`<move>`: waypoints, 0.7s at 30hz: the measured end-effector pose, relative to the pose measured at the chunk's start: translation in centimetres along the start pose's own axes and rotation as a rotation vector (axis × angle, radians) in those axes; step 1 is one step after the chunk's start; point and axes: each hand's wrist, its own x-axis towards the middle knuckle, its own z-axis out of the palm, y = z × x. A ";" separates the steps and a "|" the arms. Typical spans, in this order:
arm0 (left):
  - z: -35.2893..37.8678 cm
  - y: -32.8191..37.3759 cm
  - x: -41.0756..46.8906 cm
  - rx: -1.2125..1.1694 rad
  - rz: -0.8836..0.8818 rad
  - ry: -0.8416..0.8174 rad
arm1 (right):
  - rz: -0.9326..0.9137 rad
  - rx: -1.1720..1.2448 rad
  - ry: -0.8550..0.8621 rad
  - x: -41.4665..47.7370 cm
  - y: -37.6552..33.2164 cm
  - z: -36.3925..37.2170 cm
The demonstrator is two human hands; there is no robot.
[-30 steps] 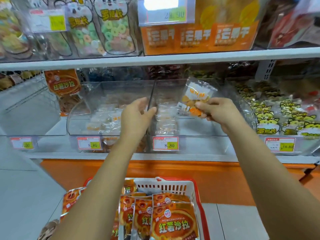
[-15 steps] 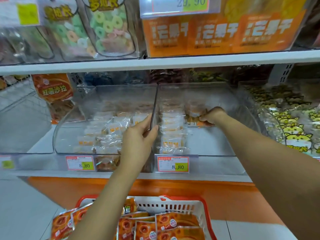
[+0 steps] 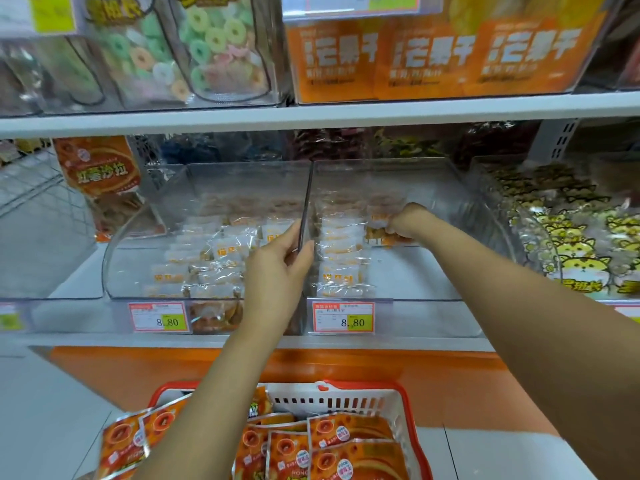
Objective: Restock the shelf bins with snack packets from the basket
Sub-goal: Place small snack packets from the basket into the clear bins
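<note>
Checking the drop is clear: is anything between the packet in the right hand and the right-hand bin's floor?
Nothing visible does. The right hand holds the packet inside the clear bin, just right of the packet row. The left hand grips the bin's left wall, out of the way.

Left price tag [image 3: 158,317], left bin [image 3: 117,268] front: 8.80. Right price tag [image 3: 343,317], right bin [image 3: 415,275] front: 8.80. Hanging orange packet [image 3: 98,171]: 红薯沙拉.

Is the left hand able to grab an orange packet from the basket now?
Probably not yet: the left hand grips the bin divider. Once freed, the orange packets in the open basket below look unobstructed.
</note>
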 end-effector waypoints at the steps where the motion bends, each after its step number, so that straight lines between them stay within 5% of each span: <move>1: -0.1 0.2 0.0 0.007 -0.004 0.004 | 0.020 0.005 0.022 -1.0 -0.4 -0.3; 8: -0.7 1.3 -2.5 0.055 0.038 -0.002 | -0.183 0.165 0.397 -10.4 0.1 -2.9; 13: -2.6 1.2 -8.6 0.115 0.110 0.188 | -0.306 0.151 0.250 -18.3 2.6 -0.2; 17: -3.5 0.0 -13.4 0.276 -0.117 -0.231 | -0.154 -0.016 -0.090 -21.0 6.4 3.7; 21: -3.6 -2.8 -17.6 0.274 -0.335 -0.745 | 0.058 -0.194 -0.231 -20.6 11.7 8.3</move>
